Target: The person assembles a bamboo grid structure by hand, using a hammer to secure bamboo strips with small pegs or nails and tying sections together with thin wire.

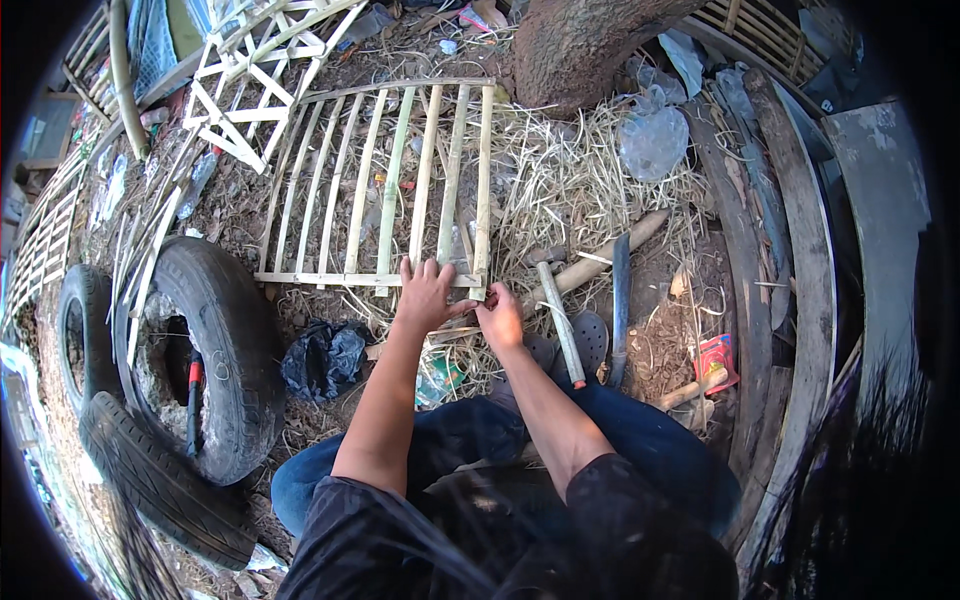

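A panel of pale bamboo slats (388,190) lies in front of me, its slats joined by cross rails at the near and far ends. My left hand (426,298) grips the near rail by its right end, fingers over the rail and thumb stretched toward the corner. At that same corner my right hand (499,316) is closed in a pinch; whatever sits between the fingertips is too small to make out. Just right of it lies what looks like a hammer with a pale handle (562,328). Beside that is a long bluish-grey metal strip (620,305).
Old tyres (240,350) and a crumpled black plastic bag (325,358) lie to the left. A white lattice (245,105) rests at the far left. Beyond the panel stands a tree trunk (565,60). Long boards (808,260) and a red packet (716,362) are on the right.
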